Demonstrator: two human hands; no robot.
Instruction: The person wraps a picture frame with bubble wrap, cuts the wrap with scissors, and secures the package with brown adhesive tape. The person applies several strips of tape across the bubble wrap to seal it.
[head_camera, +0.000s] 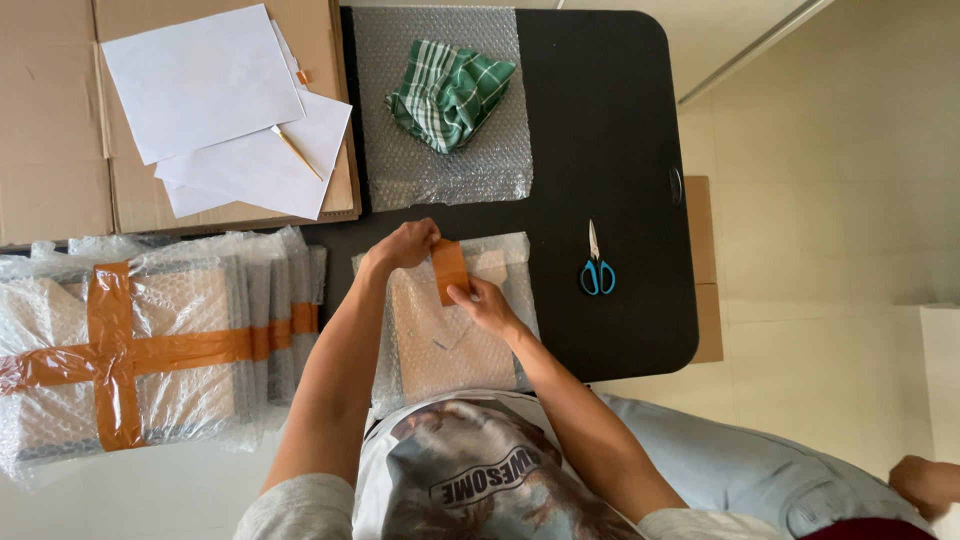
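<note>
A bubble-wrapped flat parcel (450, 340) lies on the black table (610, 150) in front of me. A strip of brown tape (450, 268) stands over its far part. My left hand (405, 245) grips the upper end of the strip. My right hand (483, 305) presses the lower end against the parcel.
Blue-handled scissors (597, 272) lie to the right of the parcel. A green checked cloth (448, 92) rests on a bubble-wrap sheet (440, 170) further back. Taped bubble-wrapped parcels (150, 345) are stacked at the left. White paper sheets (225, 110) and a pencil (297, 152) lie on a cardboard box (50, 120).
</note>
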